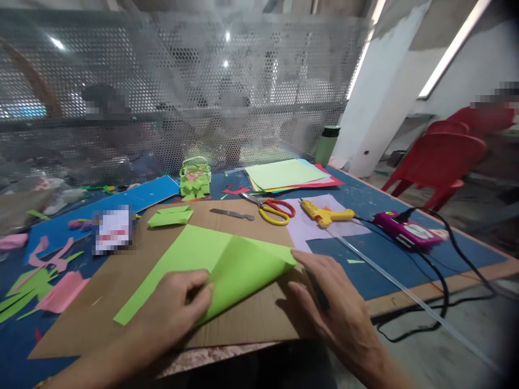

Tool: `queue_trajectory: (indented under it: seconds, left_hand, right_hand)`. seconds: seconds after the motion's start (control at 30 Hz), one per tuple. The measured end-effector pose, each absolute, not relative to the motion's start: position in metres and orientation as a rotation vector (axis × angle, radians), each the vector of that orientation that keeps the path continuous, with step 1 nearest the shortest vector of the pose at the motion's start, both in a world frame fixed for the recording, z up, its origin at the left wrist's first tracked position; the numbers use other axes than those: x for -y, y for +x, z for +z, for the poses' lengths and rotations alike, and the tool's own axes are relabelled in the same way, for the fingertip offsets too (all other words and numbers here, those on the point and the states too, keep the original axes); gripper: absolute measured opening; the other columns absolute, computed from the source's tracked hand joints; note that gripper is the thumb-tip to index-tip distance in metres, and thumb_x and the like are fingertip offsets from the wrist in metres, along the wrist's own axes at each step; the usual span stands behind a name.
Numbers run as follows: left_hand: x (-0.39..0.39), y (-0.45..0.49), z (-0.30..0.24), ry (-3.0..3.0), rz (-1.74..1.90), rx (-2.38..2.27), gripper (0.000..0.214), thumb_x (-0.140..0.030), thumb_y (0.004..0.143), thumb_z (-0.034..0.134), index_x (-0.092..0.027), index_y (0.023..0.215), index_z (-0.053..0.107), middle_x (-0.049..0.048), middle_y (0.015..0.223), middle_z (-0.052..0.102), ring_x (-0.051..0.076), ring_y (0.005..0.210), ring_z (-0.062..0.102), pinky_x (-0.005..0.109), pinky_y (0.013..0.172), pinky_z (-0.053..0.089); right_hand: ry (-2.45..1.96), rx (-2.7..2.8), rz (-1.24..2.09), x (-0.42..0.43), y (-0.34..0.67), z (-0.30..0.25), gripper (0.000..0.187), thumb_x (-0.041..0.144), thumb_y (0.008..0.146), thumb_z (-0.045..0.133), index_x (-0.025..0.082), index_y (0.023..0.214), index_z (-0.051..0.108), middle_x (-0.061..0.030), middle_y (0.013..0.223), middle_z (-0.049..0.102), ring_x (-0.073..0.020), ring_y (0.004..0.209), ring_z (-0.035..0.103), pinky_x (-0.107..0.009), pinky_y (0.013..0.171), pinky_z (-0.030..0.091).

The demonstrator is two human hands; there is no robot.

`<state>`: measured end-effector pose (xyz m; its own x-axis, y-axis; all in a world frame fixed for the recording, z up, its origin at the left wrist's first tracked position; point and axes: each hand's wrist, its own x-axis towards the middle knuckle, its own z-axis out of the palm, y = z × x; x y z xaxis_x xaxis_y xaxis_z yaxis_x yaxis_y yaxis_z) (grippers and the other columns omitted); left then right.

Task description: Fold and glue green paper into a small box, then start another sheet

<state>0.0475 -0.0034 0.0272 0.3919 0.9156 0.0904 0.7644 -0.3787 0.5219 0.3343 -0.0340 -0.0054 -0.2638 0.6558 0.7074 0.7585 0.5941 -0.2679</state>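
Note:
A sheet of light green paper lies on a brown cardboard sheet, its right part bent over into a curved fold. My left hand is closed, pinching the fold's near left edge between thumb and fingers. At the fold's right corner, a fingertip of my right hand touches the paper, with the thumb held apart. A dark patch shows between those fingers; I cannot make out what it is. Beyond the sheet lie a small folded green paper piece, a metal blade and scissors with red and yellow handles.
A yellow glue gun rests on lilac paper, cabled to a purple power box. A clear glue stick juts past the table's right edge. Behind are a small green paper basket, coloured sheets and a bottle.

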Motion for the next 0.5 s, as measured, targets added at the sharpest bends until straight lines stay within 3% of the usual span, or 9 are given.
queue_trajectory:
  seconds: [0.13,0.3,0.5]
  left_hand:
    - [-0.026,0.041,0.026,2.108,0.439,-1.577,0.032,-0.033,0.085,0.041,-0.023,0.060,0.022,-0.0061,0.060,0.021,0.012,0.055,0.031,0.029,0.054,0.019]
    - [-0.038,0.036,0.021,2.162,0.381,-1.704,0.029,-0.035,0.080,0.039,-0.023,0.058,0.025,-0.0053,0.056,0.026,0.014,0.055,0.035,0.030,0.055,0.019]
    - [-0.035,0.038,0.029,2.117,0.202,-1.818,0.028,-0.043,0.078,0.034,-0.024,0.058,0.029,-0.0037,0.057,0.032,0.016,0.055,0.042,0.028,0.055,0.025]
  right_hand:
    - [-1.124,2.034,-0.263,0.021,0.329,-0.006,0.031,0.016,0.096,0.057,0.016,0.127,0.059,-0.0156,0.126,0.065,-0.0278,0.114,0.060,-0.045,0.094,0.051]
    - [-1.176,2.230,-0.284,0.017,0.320,-0.008,0.037,0.025,0.094,0.062,0.011,0.129,0.061,-0.0169,0.128,0.068,-0.0317,0.119,0.061,-0.051,0.094,0.054]
    - [-1.195,2.326,-0.284,0.018,0.322,-0.011,0.047,0.023,0.096,0.056,0.008,0.140,0.052,-0.0173,0.146,0.056,-0.0305,0.137,0.050,-0.053,0.108,0.049]
